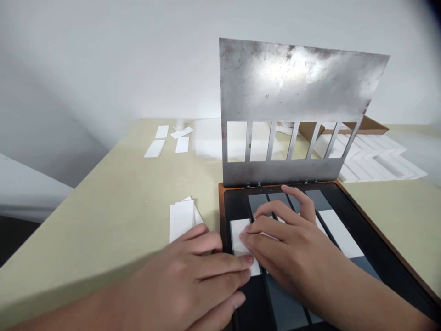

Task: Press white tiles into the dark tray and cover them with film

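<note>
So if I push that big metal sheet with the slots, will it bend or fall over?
The slotted metal sheet is probably stiff, because it stands up alone without sagging. It looks hinged to the black tray, so a push would likely swing it rather than tip it. The thin bars between the slots might bend easier.
</note>
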Demonstrator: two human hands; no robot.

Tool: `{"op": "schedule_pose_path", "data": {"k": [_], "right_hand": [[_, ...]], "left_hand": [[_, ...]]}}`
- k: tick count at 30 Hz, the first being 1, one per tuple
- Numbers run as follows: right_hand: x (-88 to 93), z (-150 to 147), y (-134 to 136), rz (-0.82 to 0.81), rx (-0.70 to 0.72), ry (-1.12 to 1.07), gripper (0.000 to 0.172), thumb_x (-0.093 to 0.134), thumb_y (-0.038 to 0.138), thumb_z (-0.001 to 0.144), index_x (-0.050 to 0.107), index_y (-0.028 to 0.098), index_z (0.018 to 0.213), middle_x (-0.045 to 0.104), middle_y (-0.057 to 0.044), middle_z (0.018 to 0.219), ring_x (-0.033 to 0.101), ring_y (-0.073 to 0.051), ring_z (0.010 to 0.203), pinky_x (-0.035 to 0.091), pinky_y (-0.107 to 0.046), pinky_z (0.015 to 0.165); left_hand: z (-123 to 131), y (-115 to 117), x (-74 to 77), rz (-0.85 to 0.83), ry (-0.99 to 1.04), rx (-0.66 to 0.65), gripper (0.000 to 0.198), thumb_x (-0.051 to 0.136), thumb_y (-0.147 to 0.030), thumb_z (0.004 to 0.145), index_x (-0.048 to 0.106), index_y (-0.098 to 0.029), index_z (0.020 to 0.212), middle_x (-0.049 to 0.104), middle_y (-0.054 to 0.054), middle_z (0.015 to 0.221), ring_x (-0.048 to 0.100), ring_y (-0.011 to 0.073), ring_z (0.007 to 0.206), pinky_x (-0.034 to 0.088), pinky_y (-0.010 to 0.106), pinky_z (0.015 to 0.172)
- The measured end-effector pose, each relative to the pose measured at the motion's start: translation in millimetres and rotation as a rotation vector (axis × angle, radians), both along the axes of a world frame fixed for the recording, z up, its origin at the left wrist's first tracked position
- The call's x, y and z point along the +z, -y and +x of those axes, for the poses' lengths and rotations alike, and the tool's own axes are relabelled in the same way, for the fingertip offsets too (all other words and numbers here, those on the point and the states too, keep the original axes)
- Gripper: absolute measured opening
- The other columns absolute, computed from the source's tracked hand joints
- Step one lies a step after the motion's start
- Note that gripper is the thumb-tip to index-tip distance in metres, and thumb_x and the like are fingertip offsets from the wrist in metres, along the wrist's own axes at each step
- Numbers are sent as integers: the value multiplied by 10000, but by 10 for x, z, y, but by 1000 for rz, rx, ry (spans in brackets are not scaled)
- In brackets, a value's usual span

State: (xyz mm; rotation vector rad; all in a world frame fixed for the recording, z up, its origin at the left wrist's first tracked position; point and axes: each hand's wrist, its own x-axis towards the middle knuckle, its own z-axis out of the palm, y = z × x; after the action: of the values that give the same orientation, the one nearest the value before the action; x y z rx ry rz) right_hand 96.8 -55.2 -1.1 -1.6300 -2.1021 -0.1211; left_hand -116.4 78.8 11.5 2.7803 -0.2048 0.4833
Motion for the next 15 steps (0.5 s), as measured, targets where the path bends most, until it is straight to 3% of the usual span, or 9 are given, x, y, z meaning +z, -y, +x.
{"op": "schedule_pose_path", "data": {"k": [15], "right_hand": [[9, -22, -30, 10, -7, -6, 116, 726, 117, 961, 738, 232, 953, 765, 46, 882, 652, -196, 999, 106, -547, 1282]], "left_hand": [[2, -2, -13, -37, 0, -4, 261, 596, -243, 1078, 741, -201, 1290, 791, -72, 1280, 636, 203, 902, 507, 394, 864]]}}
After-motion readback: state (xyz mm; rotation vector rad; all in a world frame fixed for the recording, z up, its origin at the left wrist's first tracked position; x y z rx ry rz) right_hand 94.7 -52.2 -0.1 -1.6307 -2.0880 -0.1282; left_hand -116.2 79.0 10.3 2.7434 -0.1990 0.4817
